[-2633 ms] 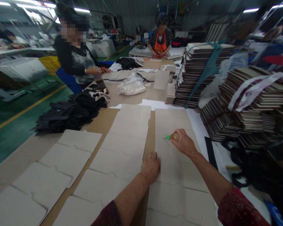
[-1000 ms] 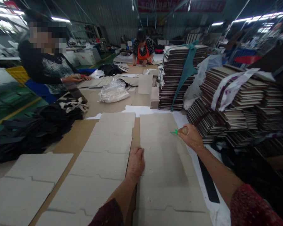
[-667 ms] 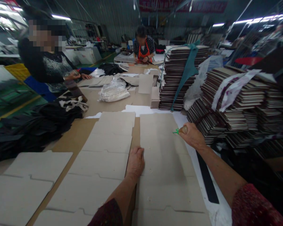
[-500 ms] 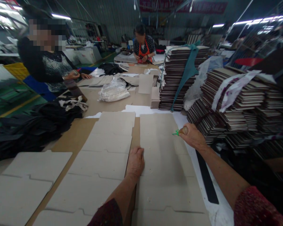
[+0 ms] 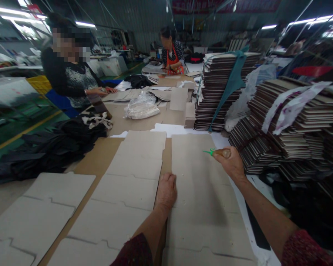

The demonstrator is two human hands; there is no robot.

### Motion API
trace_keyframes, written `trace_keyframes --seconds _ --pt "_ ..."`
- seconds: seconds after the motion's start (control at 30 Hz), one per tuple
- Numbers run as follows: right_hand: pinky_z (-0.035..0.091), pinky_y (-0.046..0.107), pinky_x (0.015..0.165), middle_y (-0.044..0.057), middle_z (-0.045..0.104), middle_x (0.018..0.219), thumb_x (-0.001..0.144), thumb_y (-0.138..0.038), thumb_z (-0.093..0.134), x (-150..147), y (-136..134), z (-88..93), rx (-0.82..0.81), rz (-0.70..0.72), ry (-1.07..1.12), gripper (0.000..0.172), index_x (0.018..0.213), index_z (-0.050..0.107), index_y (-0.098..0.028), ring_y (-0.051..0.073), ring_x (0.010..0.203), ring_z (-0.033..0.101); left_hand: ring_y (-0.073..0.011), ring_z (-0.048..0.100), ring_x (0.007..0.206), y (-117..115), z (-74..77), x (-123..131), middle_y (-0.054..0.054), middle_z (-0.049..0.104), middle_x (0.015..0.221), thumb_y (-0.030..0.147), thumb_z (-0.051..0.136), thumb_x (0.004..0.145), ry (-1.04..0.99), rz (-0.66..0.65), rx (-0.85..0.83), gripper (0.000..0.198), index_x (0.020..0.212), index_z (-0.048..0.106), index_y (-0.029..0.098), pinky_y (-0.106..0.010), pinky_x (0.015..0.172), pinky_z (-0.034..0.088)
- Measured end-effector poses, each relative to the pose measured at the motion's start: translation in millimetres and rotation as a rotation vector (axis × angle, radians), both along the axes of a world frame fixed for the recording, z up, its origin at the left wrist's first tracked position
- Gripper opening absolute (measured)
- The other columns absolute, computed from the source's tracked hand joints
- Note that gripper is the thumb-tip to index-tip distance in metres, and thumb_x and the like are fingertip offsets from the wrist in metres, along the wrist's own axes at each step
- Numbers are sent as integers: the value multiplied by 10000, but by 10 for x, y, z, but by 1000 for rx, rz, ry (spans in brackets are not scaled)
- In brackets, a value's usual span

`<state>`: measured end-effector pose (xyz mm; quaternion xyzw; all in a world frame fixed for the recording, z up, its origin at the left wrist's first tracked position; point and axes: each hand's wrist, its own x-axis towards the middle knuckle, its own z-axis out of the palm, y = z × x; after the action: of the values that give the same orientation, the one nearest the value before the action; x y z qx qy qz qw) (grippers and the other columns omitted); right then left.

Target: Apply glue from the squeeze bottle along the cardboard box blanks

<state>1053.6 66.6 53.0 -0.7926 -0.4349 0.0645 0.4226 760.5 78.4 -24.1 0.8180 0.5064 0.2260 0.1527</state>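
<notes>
My right hand (image 5: 232, 164) is closed around a small brown squeeze bottle (image 5: 222, 153) with a thin green nozzle, held over the far right part of a column of overlapping grey cardboard panels (image 5: 199, 181). Small pale spots dot several of these panels. At this column's left edge rests my left hand (image 5: 166, 190), its fingers curled and pressed together; whether anything is inside them is hidden. A second column of grey panels (image 5: 130, 188) runs along its left, and a third group (image 5: 55, 195) lies at the far left.
Tall stacks of dark-edged boards (image 5: 219, 96) and further bundled boards (image 5: 296, 111) stand at the right. Black fabric (image 5: 52, 147) is heaped on the left. A clear plastic bag (image 5: 142, 106) lies beyond the panels. Two people (image 5: 77, 81) work across the table.
My view has turned slightly left, shifting the scene rightward. My right hand has tilted the bottle so its nozzle points more to the left. My left hand stays at the panel edge.
</notes>
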Motion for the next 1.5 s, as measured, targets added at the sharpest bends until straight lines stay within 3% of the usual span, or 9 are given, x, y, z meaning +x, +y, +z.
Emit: trace_keyframes --seconds 0.13,0.33,0.53,0.83,1.23,1.33,1.5 --pt "461 372 787 56 614 974 657 -496 724 -273 81 74 -14 167 66 483 1023 557 -227 233 876 581 -234 513 1111 -14 27 0 -103 619 1196 60 479 870 19 -7 -19 304 1076 672 175 -383 1020 422" --pt "469 358 780 54 585 1077 722 -439 668 -580 235 25 -90 305 -68 405 1054 543 -242 214 882 586 -247 515 1166 -22 49 -3 -65 597 1346 24 466 840 26 -15 -48 367 1089 677 192 -420 1022 418" --pt "460 332 731 51 562 1076 748 -397 652 -659 335 -28 -135 342 -150 337 1026 533 -251 213 887 586 -239 515 1156 -28 63 -5 -76 603 1351 17 461 837 29 -18 -61 375 1108 670 169 -396 1037 403" --pt "380 286 638 31 566 1025 769 -348 652 -725 457 208 -254 491 -350 270 991 532 -252 177 799 565 -241 512 1144 -24 58 -4 -82 606 1346 -1 466 818 31 -18 -74 398 1120 673 154 -384 1051 390" --pt "302 281 562 53 563 1079 806 -341 610 -877 523 282 -285 448 -489 294 1073 545 -237 161 724 544 -240 511 1128 -24 66 6 -77 619 1331 14 476 842 34 -9 -60 361 1105 685 147 -373 1044 396" --pt "353 282 611 44 573 1053 762 -347 646 -753 509 254 -212 386 -356 302 1032 566 -237 170 762 552 -245 509 1131 -34 78 4 -78 619 1332 -2 467 829 34 -6 -58 387 1117 680 145 -380 1040 402" --pt "431 292 642 -9 605 864 602 -442 755 -301 504 124 54 29 352 479 983 556 -229 164 733 565 -248 509 1120 -39 83 -11 -70 613 1342 -36 455 795 54 -12 -57 428 1107 679 152 -383 1036 413"
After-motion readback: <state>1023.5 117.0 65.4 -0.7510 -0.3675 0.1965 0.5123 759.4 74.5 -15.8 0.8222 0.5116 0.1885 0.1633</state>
